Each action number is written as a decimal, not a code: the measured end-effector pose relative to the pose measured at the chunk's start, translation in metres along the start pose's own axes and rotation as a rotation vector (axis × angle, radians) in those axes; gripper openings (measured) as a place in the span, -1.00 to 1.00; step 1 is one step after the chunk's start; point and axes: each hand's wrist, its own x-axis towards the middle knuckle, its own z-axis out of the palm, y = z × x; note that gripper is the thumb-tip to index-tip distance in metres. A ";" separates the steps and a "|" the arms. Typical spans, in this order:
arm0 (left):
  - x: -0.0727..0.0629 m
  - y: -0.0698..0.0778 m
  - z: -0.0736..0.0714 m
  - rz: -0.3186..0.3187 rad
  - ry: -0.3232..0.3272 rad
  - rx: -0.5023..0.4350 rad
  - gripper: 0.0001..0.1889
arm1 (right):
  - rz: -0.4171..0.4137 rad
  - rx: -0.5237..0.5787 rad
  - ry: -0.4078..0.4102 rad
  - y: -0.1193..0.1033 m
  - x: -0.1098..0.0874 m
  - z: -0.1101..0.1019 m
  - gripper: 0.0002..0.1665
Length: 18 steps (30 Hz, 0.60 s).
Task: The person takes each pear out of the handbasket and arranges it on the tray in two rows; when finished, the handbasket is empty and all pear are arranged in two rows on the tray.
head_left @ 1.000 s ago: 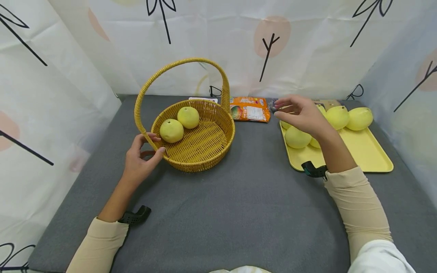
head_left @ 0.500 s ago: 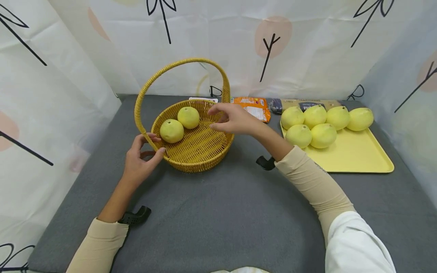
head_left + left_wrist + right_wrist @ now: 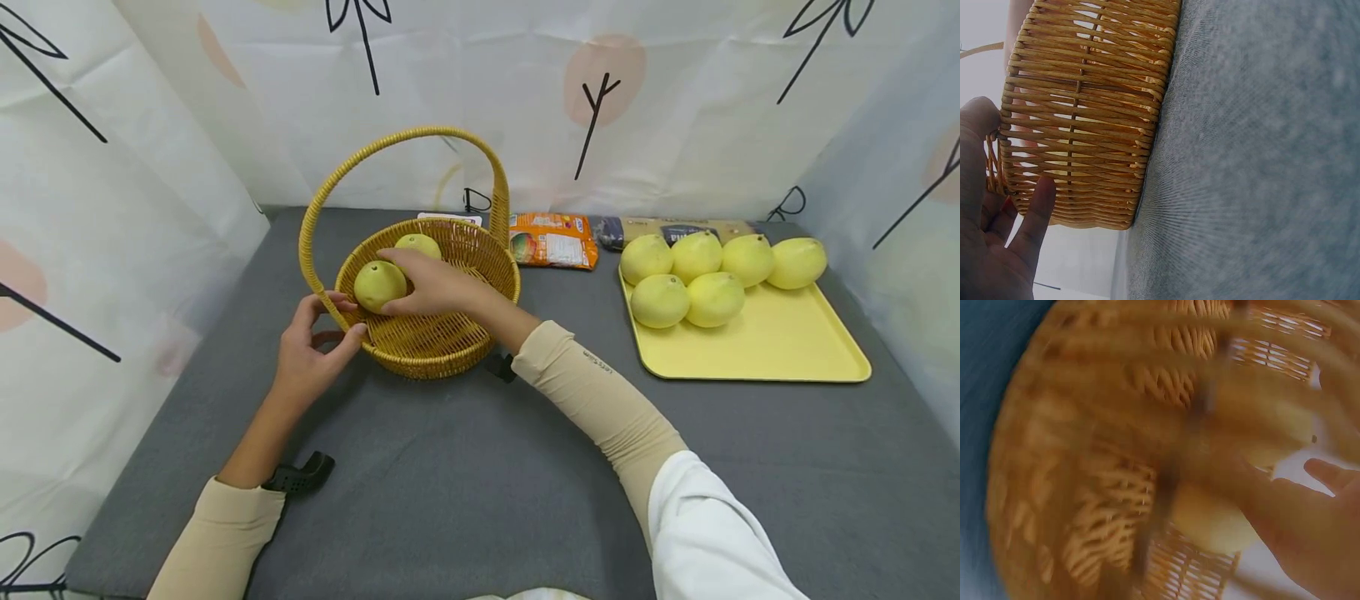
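A golden woven basket (image 3: 438, 364) with a tall arched handle (image 3: 408, 135) stands left of centre on the grey table. My left hand (image 3: 311, 357) holds its left rim near the foot of the handle, thumb outside and fingers over the edge. In the left wrist view that hand (image 3: 1004, 250) lies against the woven wall (image 3: 1085, 119). My right hand (image 3: 435, 285) reaches into the basket, its thumb and fingers around the right side of the nearer round yellow-green fruit (image 3: 378, 286). Behind it a second such fruit (image 3: 420, 243) is partly covered. The right wrist view is blurred.
On the right a yellow tray (image 3: 780, 342) bears several similar fruits (image 3: 716, 298) along its back and left. An orange packet (image 3: 555, 242) and a long tan packet (image 3: 637, 227) lie by the back edge, before a printed curtain (image 3: 510, 100).
My right hand has swept left from above the tray, across the table and into the basket, onto the nearer fruit. My left hand has stayed on the rim.
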 end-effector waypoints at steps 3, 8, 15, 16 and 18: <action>0.000 -0.001 0.001 0.001 0.001 -0.001 -0.55 | 0.022 -0.020 -0.014 -0.001 0.011 0.010 0.02; -0.001 -0.002 0.002 -0.007 -0.002 -0.006 -0.55 | 0.117 -0.110 0.050 0.000 0.020 0.020 -0.06; -0.001 -0.001 0.001 -0.019 -0.002 -0.005 -0.54 | 0.119 -0.066 0.111 0.000 0.020 0.025 -0.16; -0.001 0.000 0.000 -0.021 -0.002 -0.004 -0.54 | 0.113 -0.047 0.118 0.001 0.020 0.025 -0.18; -0.001 0.000 -0.001 -0.022 -0.002 0.001 -0.54 | 0.106 -0.012 0.130 0.001 0.020 0.025 -0.22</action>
